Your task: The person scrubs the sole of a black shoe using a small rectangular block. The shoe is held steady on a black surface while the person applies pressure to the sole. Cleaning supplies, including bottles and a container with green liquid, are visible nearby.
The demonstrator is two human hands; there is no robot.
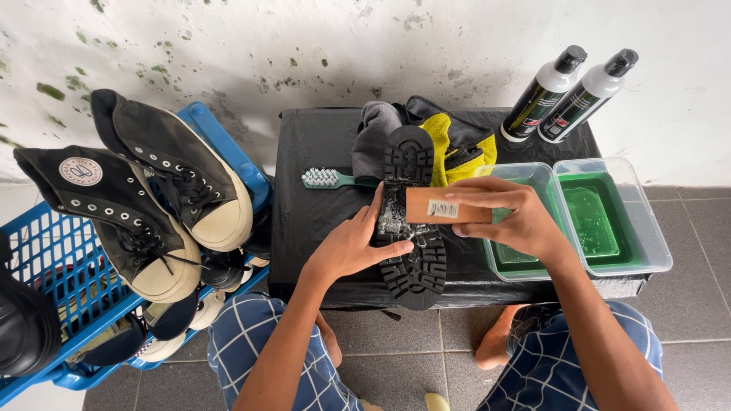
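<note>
Black boot (pixel 415 221) sole-up, mid bench (pixel 320 152), heel overhanging front edge. Left hand (pixel 352 245) grip clamped on boot's left side, thumb across tread. Right hand (pixel 512 215) grip closed on wooden brush block (pixel 445 205) pressed across wet sole. Green-handled brush (pixel 327 179) lies free just left of boot toe. Two clear tubs (pixel 609 221) crowd right side; bottles (pixel 567 95) at back corner. Open bench surface left of boot; blue basket (pixel 53 266) with high-top sneakers (pixel 152 198) beyond left edge.
</note>
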